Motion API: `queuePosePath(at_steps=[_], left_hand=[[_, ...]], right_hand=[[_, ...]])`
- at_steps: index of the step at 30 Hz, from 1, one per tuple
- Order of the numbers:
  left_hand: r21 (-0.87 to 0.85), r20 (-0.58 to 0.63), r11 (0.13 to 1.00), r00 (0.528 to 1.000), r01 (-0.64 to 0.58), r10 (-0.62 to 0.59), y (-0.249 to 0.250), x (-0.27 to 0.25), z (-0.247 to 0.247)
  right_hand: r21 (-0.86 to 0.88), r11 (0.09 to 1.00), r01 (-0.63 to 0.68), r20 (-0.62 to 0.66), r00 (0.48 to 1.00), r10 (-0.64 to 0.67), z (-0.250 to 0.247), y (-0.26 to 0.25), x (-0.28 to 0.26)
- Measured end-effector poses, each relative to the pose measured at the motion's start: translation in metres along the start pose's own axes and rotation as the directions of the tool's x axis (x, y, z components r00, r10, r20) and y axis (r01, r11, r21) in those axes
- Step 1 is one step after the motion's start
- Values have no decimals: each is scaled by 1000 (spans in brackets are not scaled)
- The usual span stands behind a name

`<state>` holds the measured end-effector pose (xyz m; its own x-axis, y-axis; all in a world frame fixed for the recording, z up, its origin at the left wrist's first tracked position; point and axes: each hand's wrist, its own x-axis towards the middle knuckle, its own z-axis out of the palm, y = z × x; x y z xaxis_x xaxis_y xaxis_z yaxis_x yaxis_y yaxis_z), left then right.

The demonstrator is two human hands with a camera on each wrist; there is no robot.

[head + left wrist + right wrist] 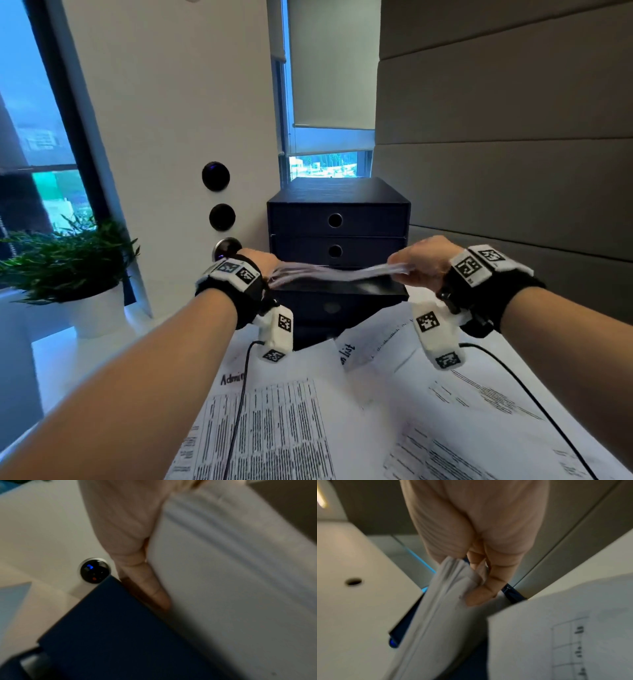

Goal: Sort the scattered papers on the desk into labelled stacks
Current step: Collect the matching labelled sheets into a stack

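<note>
**Papers held flat between two hands over the drawer box**

Papers (337, 273) in a thin bundle are lying nearly level in the air, their long axis running left to right across the front of a dark blue drawer box (337, 219) at the far edge of the desk (61, 356). The bundle is sagging slightly in the middle and fanning apart at its left end; the exact sheet count cannot be told. It is hovering just above a drawer (342, 291) that is standing pulled out from the box.

The left hand (262, 262) is gripping the left end of the bundle, and in the left wrist view its fingers (150, 588) are curling under the sheets. The right hand (423, 263) is clamping the right end, with the thumb on top and the fingers (485, 592) pressed together beneath. Both forearms are reaching forward, roughly parallel, each with a black wrist strap carrying white marker blocks.

Two closed drawer fronts with round finger holes are showing above the bundle. More printed sheets (294, 428) are lying loose and overlapping on the near part of the desk, at least four, one with a handwritten heading. Two black cables (534, 397) are trailing over them. One potted plant (68, 270) is standing at the desk's left edge, and three round dark wall controls (215, 176) are sitting left of the box.
</note>
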<state>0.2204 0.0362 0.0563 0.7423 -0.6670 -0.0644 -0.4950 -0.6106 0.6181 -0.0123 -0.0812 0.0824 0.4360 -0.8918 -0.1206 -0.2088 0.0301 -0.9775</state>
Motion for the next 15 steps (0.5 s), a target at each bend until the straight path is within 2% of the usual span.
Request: queuePosePath(at_steps=[2,3,4,5,6,8,10,13,15], left_hand=[[-226,42,974,999,-13,23,3,9,-3],[-273,-15,961,999,-37,34,7,2,1],[-181,-75,978,992,-109,97,6,3,5],[-163,-89,968,980,-191,178,6,2,7],[-161,-36,955,968,-250,248,6,0,7],[-115,96,924,922,-365,376,1,-13,1],[-68,188,900,881,-429,434,-5,-14,-6],[76,217,862,852,-502,477,-11,-8,-7],[167,208,842,853,-513,478,-8,-7,0]], right_hand=[[-213,977,-24,-75,997,9,6,6,10],[-348,937,-20,-95,995,-14,9,11,16],[-487,873,1,-108,992,-61,11,16,22],[-593,805,35,-114,985,-127,13,20,27],[-655,752,76,-109,975,-193,14,22,29],[-662,731,169,-54,961,-272,12,22,25],[-585,756,293,59,945,-321,8,21,20],[-544,723,426,225,904,-364,4,20,16],[-632,635,445,276,894,-353,5,25,20]])
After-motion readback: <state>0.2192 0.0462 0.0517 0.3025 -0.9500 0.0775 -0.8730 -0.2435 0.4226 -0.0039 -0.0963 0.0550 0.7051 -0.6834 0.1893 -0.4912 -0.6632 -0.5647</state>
